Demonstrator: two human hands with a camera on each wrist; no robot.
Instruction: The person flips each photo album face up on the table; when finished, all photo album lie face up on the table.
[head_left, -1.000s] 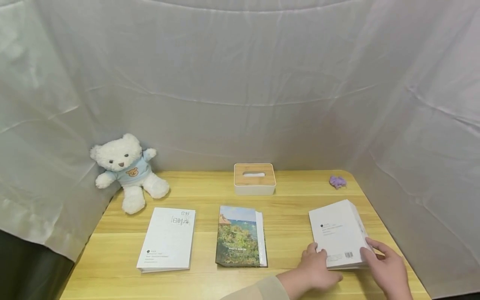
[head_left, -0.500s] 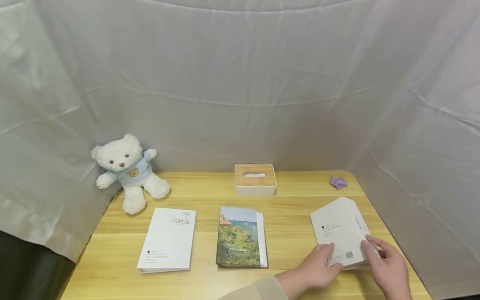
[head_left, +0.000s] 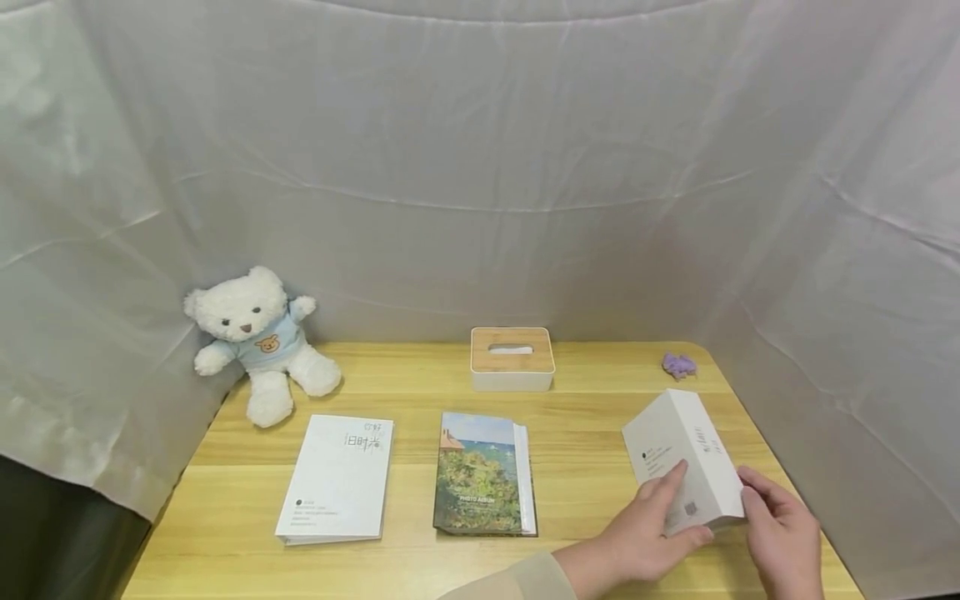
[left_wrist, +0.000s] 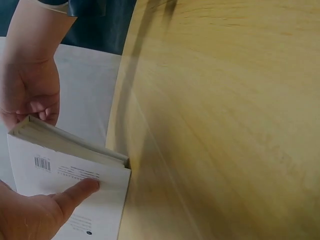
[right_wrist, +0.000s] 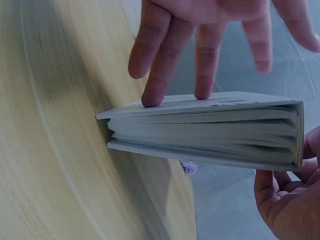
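A thick white photo album (head_left: 660,454) stands tilted at the table's right side, its spine raised toward the right and its back cover facing left. In the right wrist view its page ends (right_wrist: 200,132) show between the covers, with the fore edge down at the wood. My left hand (head_left: 641,533) lays straight, spread fingers against the back cover, near the barcode. With thumb and curled fingers my right hand (head_left: 783,533) holds the spine's near corner; in the left wrist view that hand (left_wrist: 32,95) is partly hidden behind the album.
Another white album (head_left: 333,479) lies at the left, and a landscape-covered album (head_left: 476,475) lies mid-table. Along the back are a teddy bear (head_left: 266,350), a tissue box (head_left: 512,360) and a small purple object (head_left: 678,365). Grey cloth (head_left: 480,167) surrounds the table.
The album has tilted up from lying nearly flat, so its spine now shows. My left hand has moved from its left edge onto the cover; my right hand stays at the spine.
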